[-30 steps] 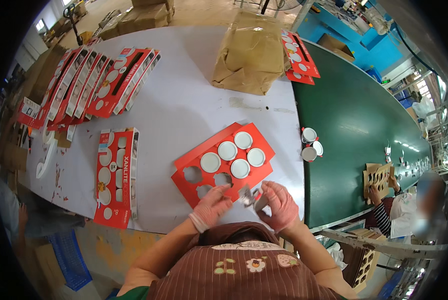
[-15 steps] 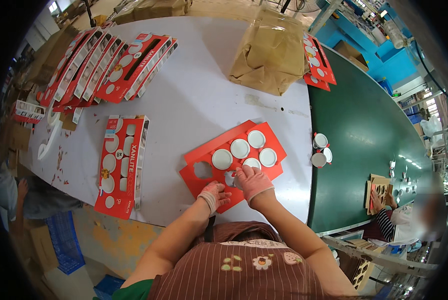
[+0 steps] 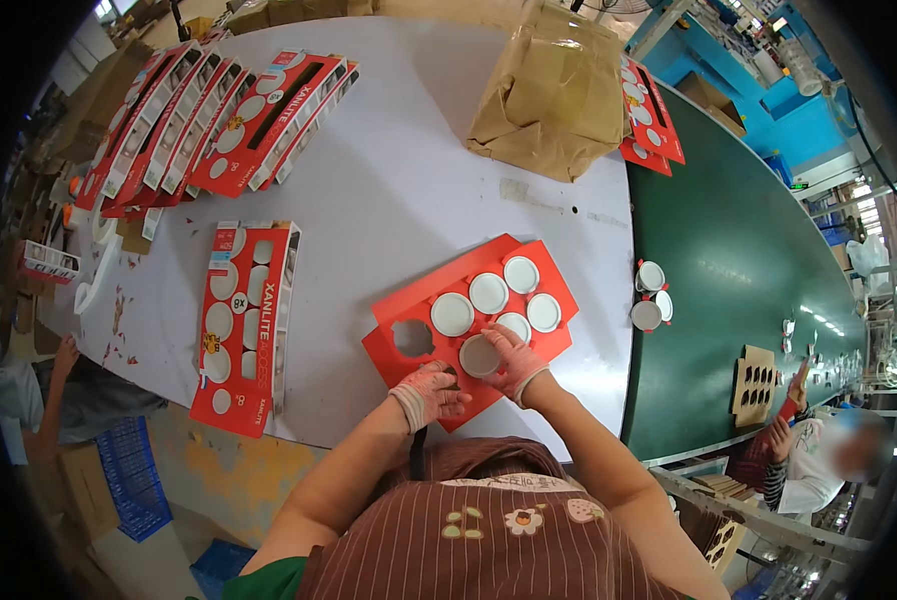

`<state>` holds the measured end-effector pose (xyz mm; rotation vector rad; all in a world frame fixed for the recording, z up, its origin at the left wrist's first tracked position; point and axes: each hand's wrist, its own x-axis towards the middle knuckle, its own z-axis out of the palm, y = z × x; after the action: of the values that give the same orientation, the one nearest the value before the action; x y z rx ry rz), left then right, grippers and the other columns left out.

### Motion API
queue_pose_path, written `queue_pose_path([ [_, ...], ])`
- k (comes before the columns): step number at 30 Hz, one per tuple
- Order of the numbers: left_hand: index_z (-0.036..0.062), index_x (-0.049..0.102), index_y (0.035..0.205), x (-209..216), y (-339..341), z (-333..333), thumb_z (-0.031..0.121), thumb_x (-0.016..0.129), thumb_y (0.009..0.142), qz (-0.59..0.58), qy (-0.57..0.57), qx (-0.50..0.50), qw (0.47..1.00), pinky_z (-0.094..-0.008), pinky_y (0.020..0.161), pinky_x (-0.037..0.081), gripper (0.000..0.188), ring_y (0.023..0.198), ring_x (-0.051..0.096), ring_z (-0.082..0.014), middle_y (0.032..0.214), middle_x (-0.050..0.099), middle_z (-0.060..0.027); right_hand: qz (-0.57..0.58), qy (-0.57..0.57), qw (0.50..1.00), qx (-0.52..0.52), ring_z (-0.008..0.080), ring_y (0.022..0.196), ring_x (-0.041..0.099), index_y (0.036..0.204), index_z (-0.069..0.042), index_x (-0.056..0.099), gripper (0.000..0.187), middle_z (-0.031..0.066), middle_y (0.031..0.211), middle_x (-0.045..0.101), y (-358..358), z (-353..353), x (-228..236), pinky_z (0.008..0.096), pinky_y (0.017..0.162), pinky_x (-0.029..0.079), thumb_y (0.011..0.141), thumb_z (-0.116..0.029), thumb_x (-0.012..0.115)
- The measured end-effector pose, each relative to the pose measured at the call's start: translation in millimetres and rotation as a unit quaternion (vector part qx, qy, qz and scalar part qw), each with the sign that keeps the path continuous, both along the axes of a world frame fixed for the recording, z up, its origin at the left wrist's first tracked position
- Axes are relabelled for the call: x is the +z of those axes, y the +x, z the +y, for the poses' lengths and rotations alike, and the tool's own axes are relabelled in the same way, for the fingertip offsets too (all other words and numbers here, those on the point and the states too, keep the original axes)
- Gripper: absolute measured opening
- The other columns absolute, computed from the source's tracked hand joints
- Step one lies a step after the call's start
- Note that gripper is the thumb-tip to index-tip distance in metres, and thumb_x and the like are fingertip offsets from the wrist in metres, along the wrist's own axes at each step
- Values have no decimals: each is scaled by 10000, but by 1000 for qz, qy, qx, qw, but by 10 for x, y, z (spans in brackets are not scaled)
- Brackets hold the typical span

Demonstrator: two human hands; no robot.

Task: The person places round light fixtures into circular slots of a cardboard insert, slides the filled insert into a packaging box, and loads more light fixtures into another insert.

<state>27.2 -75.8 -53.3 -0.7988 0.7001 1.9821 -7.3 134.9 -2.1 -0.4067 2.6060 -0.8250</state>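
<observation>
A pale grey worktable (image 3: 388,200) fills most of the view, with a dark green conveyor belt (image 3: 738,300) running along its right edge. Near the table's front edge the right hand (image 3: 513,362), in a thin pinkish glove, presses a round white disc (image 3: 480,355) into a hole of a flat red card tray (image 3: 468,325), fingers curled over the disc's rim. The left hand (image 3: 430,390), gloved the same way, rests on the tray's near corner with fingers loosely bent, pinning it to the table. Five more white discs sit in the tray's other holes (one hole on the left side is open).

Just beside the tray, on the belt, lie three loose white discs (image 3: 651,295). To the left stands a filled red pack (image 3: 243,320), and a fanned row of filled red packs (image 3: 208,120) lies at the far left corner. A crumpled brown paper bag (image 3: 558,95) sits at the far side, with more flat red trays (image 3: 650,115) beside it. Another person (image 3: 818,460) sits along the belt, at the right.
</observation>
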Motion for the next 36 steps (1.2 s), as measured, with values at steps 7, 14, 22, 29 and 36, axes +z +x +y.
queue_pose_path([
  [7,164,352,1197,188,-34,42,42,508,871,-17,-4,-14,1000,-471,676,573,381,855,660,-325,948,519,-56,-146,83,970,-176,315,961,612,1159,-84,570,337,114,1163,607,86,109,-320,398,825,486,864,-244,601],
  [14,169,307,1246,117,28,81,40,488,879,6,-20,-25,999,-466,651,577,429,840,658,-326,972,489,-72,-364,-148,861,-324,199,635,634,903,-69,530,143,91,756,641,-107,90,-422,324,506,476,948,-185,459],
  [22,248,224,1345,5,61,126,77,507,907,0,8,-52,999,-449,703,580,548,856,653,-319,962,471,-50,-381,-1,910,-162,163,681,653,883,-76,556,151,69,822,655,-187,159,-464,292,479,483,883,-226,573],
  [29,225,153,1406,87,17,205,86,551,889,6,-18,-49,999,-409,675,595,667,819,658,-300,974,479,-55,-260,249,917,172,159,917,599,794,-196,663,66,-28,936,672,-245,352,-1118,307,852,433,832,-219,614],
  [36,225,236,1318,86,67,176,84,557,878,14,-9,-28,999,-407,654,590,562,778,651,-287,951,490,-47,77,395,784,472,135,1058,542,1000,-188,679,156,-35,1063,641,-132,344,-869,268,917,392,873,-236,603],
])
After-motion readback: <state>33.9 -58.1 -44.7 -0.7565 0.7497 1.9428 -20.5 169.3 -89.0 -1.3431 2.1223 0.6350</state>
